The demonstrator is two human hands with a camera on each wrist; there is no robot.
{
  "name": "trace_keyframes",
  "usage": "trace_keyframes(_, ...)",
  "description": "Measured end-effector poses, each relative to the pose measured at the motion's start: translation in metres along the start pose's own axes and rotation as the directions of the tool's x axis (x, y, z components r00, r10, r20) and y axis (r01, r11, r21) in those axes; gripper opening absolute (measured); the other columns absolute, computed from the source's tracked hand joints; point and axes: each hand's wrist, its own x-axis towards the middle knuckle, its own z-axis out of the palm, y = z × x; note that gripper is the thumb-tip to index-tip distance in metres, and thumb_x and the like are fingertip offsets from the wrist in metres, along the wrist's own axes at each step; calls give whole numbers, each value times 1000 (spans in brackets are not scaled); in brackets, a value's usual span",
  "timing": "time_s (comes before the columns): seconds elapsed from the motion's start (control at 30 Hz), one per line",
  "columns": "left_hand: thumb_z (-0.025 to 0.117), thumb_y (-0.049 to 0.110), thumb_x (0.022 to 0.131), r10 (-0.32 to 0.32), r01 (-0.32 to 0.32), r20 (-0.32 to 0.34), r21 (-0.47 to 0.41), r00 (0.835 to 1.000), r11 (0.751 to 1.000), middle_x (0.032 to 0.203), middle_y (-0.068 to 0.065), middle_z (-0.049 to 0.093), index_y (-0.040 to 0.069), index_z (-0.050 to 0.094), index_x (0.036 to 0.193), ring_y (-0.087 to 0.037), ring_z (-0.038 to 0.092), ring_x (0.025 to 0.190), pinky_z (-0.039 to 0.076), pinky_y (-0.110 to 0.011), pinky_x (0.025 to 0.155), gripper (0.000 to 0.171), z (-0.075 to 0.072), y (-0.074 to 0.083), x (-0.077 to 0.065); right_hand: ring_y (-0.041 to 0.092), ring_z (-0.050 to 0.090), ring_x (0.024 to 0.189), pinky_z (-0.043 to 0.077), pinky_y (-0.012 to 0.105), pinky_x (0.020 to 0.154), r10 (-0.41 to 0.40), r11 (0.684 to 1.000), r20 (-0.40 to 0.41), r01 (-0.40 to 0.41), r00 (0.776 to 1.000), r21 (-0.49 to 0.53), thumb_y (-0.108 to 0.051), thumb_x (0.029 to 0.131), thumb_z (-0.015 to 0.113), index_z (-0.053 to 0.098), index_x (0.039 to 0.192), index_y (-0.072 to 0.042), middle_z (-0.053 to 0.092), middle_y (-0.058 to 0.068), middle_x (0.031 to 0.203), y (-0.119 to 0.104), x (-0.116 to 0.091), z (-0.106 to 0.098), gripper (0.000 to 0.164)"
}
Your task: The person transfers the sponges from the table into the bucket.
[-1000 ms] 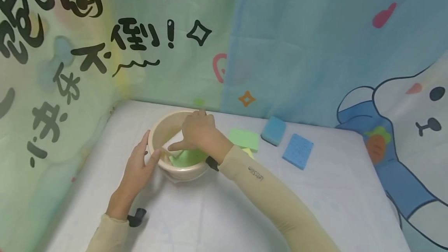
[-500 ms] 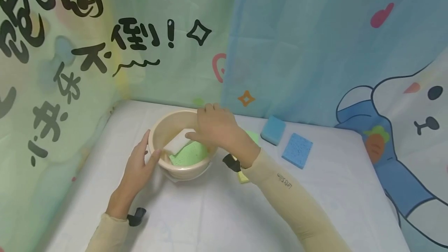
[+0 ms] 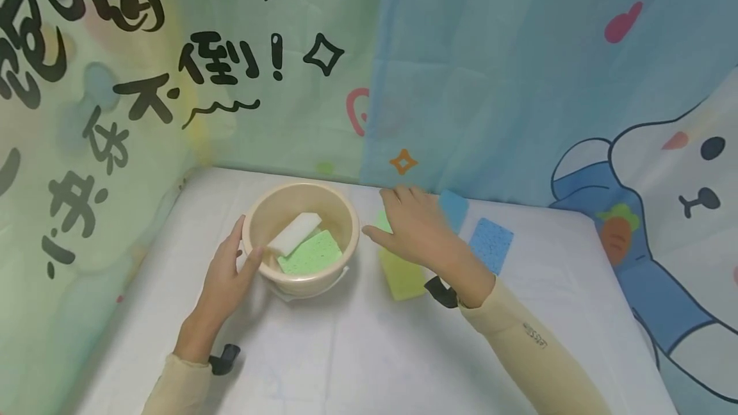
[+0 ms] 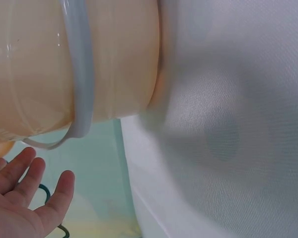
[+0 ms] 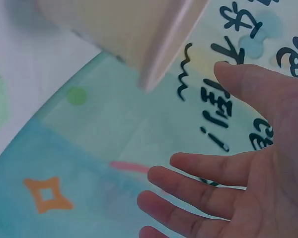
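Note:
A cream bucket (image 3: 307,284) with a pale bail handle (image 4: 80,64) stands on the table. Inside it, a white sponge block (image 3: 295,234) leans above a light green sponge (image 3: 311,253). My left hand (image 3: 227,280) is at the bucket's left side, thumb at the rim and fingers loosely extended along the outside. My right hand (image 3: 418,226) is raised to the right of the bucket, fingers spread and holding nothing. Beneath it in the head view lie a yellow sponge (image 3: 401,277) and another green sponge (image 3: 383,221), both partly covered by the hand.
Behind and right of the right hand are a blue sponge block (image 3: 454,209), partly hidden, and a flat speckled blue sponge (image 3: 491,243). The white-covered table (image 3: 357,351) meets printed cloth hangings (image 3: 490,82) at its back and left.
My right hand has come out of the bucket and moved right, over the loose sponges. The white block is now uncovered inside the bucket. My left hand stays put.

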Motion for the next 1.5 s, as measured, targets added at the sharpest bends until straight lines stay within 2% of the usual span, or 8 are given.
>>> trace_keyframes(0.17,52,29,105,-10,10,5,9,1000,1000,157,-17,36,8,22,160,-38,40,136,41,-59,104,66,1,-1,-2,41,54,113,48,55,92,-15,998,-47,18,999,57,-48,94,66,54,135,5,58,23,125,21,-15,11,68)
trace_keyframes(0.4,53,24,104,-19,19,-1,15,1000,1000,156,-17,37,7,22,159,-39,41,135,41,-58,104,66,1,-1,-3,41,53,119,46,58,95,-10,989,-96,24,995,147,-37,94,70,55,136,3,58,21,130,56,-28,35,59)
trace_keyframes(0.63,53,25,104,-13,13,-4,11,1000,1000,156,-17,37,8,22,160,-38,41,135,42,-58,104,66,1,-2,-4,42,51,118,43,64,91,35,969,-43,-24,998,247,-31,95,69,54,138,2,56,22,129,84,-35,62,56)
trace_keyframes(0.87,52,28,105,-15,15,-3,10,1000,1000,157,-16,36,9,22,160,-37,40,137,41,-58,104,66,1,-2,-5,45,50,121,43,65,93,95,959,17,-96,995,265,-30,96,68,53,138,2,54,25,133,100,-33,86,54)
trace_keyframes(0.97,52,27,105,-15,15,-4,6,1000,1000,156,-16,37,9,22,160,-37,40,137,41,-58,105,65,0,-1,-5,45,49,121,43,66,92,92,956,50,-102,995,274,-33,95,69,52,140,0,53,25,134,103,-34,93,58)
trace_keyframes(1.13,52,25,105,-11,11,-10,4,1000,1000,157,-15,37,10,22,160,-37,40,137,41,-58,105,65,0,-2,-3,48,43,128,40,69,95,19,945,138,-63,990,320,-41,88,76,48,145,-2,48,26,140,106,-36,103,74)
trace_keyframes(1.33,54,21,103,-3,3,-15,1,1000,1000,156,-15,37,9,23,160,-37,41,137,42,-59,104,65,0,-2,-3,48,33,137,31,71,103,-58,928,278,-51,959,370,-46,76,87,40,153,-8,40,25,149,109,-38,117,98)
trace_keyframes(1.5,53,23,104,14,-14,-14,-1,1000,1000,157,-16,36,6,24,159,-37,37,139,42,-59,103,65,0,-3,-2,47,35,134,31,71,102,-98,937,311,-18,945,349,-45,71,90,33,157,-14,39,26,146,110,-38,126,108)
